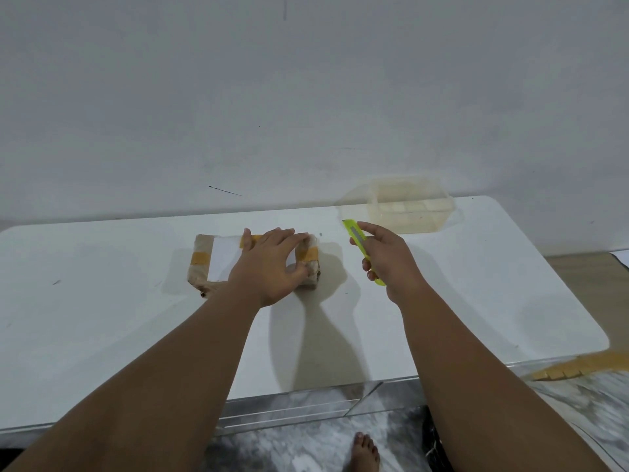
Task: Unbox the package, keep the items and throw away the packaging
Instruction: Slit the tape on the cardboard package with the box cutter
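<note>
Standing on marble floor, a bare foot (pixel 365 453) is seen nearest. On the white table (pixel 102 318), the taped package (pixel 218 258) is pressed under the spread left hand (pixel 272 264). A yellow-green cutter (pixel 362 248) is gripped by the right hand (pixel 391 260) beside it. Farther back, a clear container (pixel 408 207) is placed near the wall.

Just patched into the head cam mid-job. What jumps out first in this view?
The bright yellow-green box cutter in the right hand, held above the white table just right of centre, catches the eye first. Next is the brown taped package with a white label, mid-table, pressed down by the left hand. A clear plastic container sits at the far right edge by the wall.
</note>
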